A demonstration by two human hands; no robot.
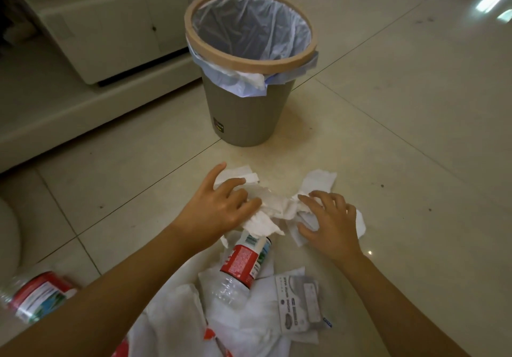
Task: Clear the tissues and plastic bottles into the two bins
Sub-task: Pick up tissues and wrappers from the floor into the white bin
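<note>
So there's only one bin (246, 107) showing here, a grey-brown one with a tan ring at the rim and a pale plastic liner folded over the edge, standing on the tiled floor (401, 112) a bit beyond the hands. Both hands are down on a heap of crumpled white tissues (273, 208) just in front of it: the left hand (221, 211) has its fingers curled over the left part of the heap, gathering it, and the right hand (327, 222) has spread, bent fingers pressing on the right part. I can count two plastic bottles: one with a red label (245, 262) lying among more tissues right below the hands, its top end tucked under the paper, and a second red-labelled bottle (38, 295) off at the lower left, well apart. There's also one small printed packet (300, 302) lying on the tissue pile near the bottom. The tissues are too bunched up to count.
</note>
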